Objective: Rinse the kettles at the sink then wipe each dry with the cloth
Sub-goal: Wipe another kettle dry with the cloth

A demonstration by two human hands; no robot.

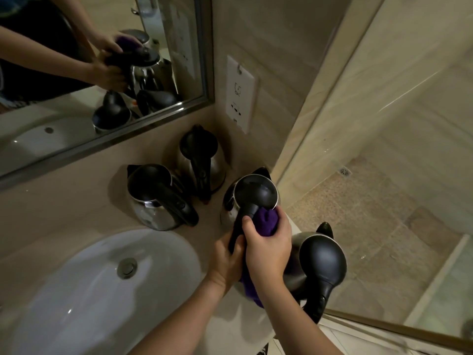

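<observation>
Several steel kettles with black lids and handles stand on the beige counter right of the white sink [76,290]. My left hand [227,260] grips the black handle of one kettle [252,190] near the counter's right edge. My right hand [268,249] holds a purple cloth [266,221] pressed against that kettle's handle base, just below the lid. Another kettle [321,262] stands close behind my right hand, partly hidden by it. Two more kettles, one [156,198] by the sink rim and one [202,162] in the corner, stand untouched.
A mirror [89,73] runs along the back wall and reflects my hands and the kettles. A white socket plate [240,93] is on the side wall. A glass shower partition [384,175] borders the counter's right edge.
</observation>
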